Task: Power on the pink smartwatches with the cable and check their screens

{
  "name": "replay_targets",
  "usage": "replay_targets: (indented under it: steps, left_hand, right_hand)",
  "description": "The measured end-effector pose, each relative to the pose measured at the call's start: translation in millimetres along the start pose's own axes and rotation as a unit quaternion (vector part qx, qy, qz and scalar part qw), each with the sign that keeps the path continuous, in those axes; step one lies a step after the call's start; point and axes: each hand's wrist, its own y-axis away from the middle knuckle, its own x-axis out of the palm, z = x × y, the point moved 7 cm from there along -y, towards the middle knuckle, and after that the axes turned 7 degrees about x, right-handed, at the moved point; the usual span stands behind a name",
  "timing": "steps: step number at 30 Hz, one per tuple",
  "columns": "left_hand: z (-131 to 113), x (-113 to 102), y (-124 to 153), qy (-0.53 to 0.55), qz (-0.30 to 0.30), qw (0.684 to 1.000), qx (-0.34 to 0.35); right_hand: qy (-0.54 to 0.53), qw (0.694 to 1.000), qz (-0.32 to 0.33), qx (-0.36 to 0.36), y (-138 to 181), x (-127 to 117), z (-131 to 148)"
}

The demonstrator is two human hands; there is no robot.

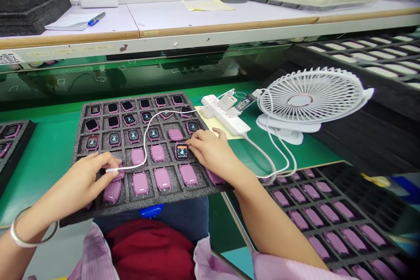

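Observation:
A dark foam tray (77, 183) lies in front of me, filled with purple smartwatch bodies, some with the screen up and some with the back up. At its near left, my left hand (90, 175) is closed, pinching the end of a white charging cable (144, 144) against a purple watch body (118, 175) lying back up. My right hand (211, 151) reaches in from the right. Its thumb and fingers are closed at the edge of a smartwatch (182, 151) with a lit screen and an orange band. The fingertips partly hide that edge.
A white power strip (226, 116) with a plugged-in charger and small meter (246, 103) sits beyond the tray. A white fan (302, 100) stands to the right. More trays of purple watches (308, 201) lie lower right. A raised shelf (210, 24) runs across the back.

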Motion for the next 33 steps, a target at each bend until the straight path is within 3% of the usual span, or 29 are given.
replay_targets:
  steps: [3, 8, 12, 15, 19, 21, 23, 25, 28, 33]
  left_hand:
    - [-6, 2, -27, 0.007, -0.015, 0.999, 0.040]
    - [-11, 32, -70, -0.103, 0.080, 0.991, 0.022]
    - [-21, 45, -74, -0.196, 0.115, 0.974, 0.025]
    - [-31, 45, -70, -0.288, 0.095, 0.951, 0.055]
    - [-37, 42, -67, -0.343, 0.076, 0.932, 0.089]
    - [-28, 34, -70, -0.312, 0.067, 0.946, 0.063]
    - [-13, 24, -74, -0.215, 0.059, 0.974, 0.028]
    - [2, 18, -80, -0.077, 0.063, 0.995, 0.020]
    - [15, 17, -88, 0.052, 0.080, 0.995, 0.043]
    - [19, 29, -87, 0.039, 0.112, 0.991, 0.063]
  right_hand:
    - [0.001, 1.000, 0.001, -0.004, -1, -1, 1]
    - [-0.009, 1.000, 0.005, 0.007, 0, -3, 0]
    - [-0.004, 1.000, -0.010, -0.002, 0, -3, 1]
    - [0.007, 1.000, -0.028, -0.007, -2, -6, 4]
    - [0.059, 0.992, -0.111, 0.025, 0, -24, 6]
    - [0.060, 0.983, -0.168, 0.052, 4, -38, 6]
    - [0.012, 0.982, -0.186, 0.039, 7, -44, 13]
    - [-0.055, 0.986, -0.156, -0.021, 7, -40, 28]
    - [-0.071, 0.988, -0.093, -0.100, 6, -24, 57]
    - [-0.023, 0.989, -0.037, -0.139, 4, -9, 78]
